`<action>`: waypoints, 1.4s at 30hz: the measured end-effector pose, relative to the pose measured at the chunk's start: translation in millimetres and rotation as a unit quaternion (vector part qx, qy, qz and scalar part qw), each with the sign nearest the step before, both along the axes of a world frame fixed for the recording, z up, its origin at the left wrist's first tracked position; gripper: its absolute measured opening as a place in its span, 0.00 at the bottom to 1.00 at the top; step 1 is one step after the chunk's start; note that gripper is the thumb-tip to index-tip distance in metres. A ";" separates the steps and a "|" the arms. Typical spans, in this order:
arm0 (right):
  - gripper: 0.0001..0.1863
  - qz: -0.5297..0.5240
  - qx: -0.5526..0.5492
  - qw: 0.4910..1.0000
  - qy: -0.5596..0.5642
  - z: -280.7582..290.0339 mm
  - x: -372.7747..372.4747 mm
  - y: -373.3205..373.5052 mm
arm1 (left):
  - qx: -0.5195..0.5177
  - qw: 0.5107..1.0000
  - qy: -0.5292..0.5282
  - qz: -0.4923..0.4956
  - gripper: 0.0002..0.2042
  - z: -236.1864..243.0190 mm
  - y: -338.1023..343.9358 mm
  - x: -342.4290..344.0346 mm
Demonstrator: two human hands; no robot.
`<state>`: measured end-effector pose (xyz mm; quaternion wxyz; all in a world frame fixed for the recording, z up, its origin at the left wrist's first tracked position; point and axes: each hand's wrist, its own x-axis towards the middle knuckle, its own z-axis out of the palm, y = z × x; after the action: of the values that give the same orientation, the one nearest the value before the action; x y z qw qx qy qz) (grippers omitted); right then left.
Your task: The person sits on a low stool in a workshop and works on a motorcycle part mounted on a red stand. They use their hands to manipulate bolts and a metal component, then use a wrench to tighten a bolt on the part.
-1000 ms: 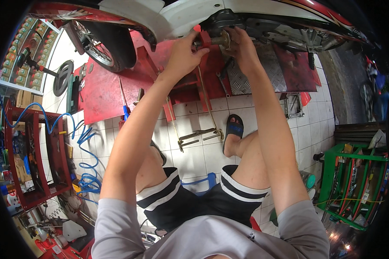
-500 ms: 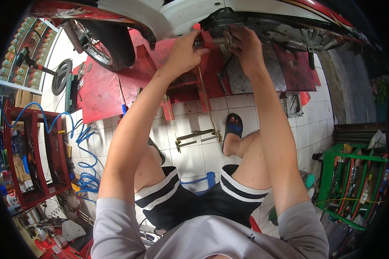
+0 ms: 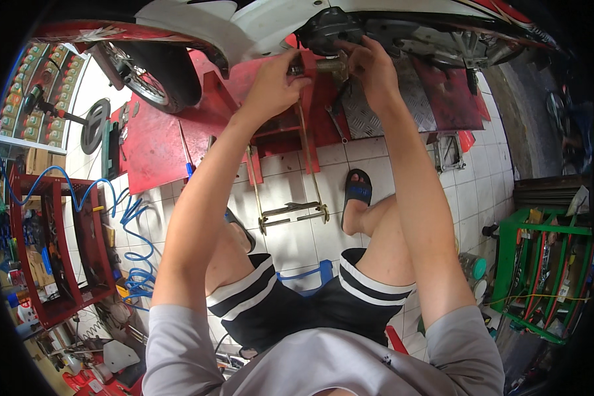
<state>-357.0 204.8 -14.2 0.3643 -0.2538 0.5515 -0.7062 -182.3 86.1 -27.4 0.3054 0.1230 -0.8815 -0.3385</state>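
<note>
Below the dark engine cover [image 3: 333,30] of a white and red motorbike [image 3: 264,26], a thick threaded rod [image 3: 329,65] runs crosswise above a red metal stand. My left hand [image 3: 275,86] is closed around the rod's left end, thumb and fingers curled on it. At the other end my right hand [image 3: 374,76] has its fingers curled about a round metal piece on the rod; that piece is largely hidden. Both forearms reach forward, and the hands are apart with the rod between them.
The bike's front wheel [image 3: 155,82] stands left on a red platform [image 3: 158,148]. A blue-handled screwdriver [image 3: 189,165] and a spanner [image 3: 337,125] lie there. A metal frame [image 3: 294,212] extends toward me. A red rack [image 3: 59,244], blue coiled hose [image 3: 135,251] and green rack [image 3: 541,264] flank me.
My left hand has shifted slightly left and down. The right hand's fingers have changed position around the rod's right end. The view has tilted a little.
</note>
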 end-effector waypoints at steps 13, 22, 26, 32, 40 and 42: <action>0.24 -0.031 0.019 0.998 0.058 1.9 -5.2 12.8 | 0.016 1.000 0.008 0.025 0.28 1.9 -5.6 -2.3; 0.24 -0.025 -0.041 0.999 0.018 4.2 -2.4 6.3 | 0.032 0.999 0.008 0.010 0.26 -0.7 -8.5 -5.6; 0.25 0.009 0.020 0.999 0.049 1.2 -6.0 7.1 | 0.025 0.999 -0.002 0.024 0.27 1.4 -6.5 -4.4; 0.25 -0.022 -0.024 0.998 0.062 0.1 -1.5 -2.1 | 0.024 0.999 -0.013 0.031 0.27 3.8 -5.8 -2.9; 0.22 -0.066 -0.011 0.997 0.049 -0.6 -11.9 -2.3 | 0.035 0.999 -0.022 0.029 0.27 3.6 -6.0 -2.4; 0.21 -0.066 -0.004 0.997 0.046 1.8 -7.6 -1.9 | 0.045 0.998 -0.027 0.029 0.27 6.1 -3.5 -2.3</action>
<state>-364.6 202.9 -12.4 0.2907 -0.2503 0.5803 -0.7184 -184.6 82.6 -21.2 0.2850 0.1707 -0.8697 -0.3651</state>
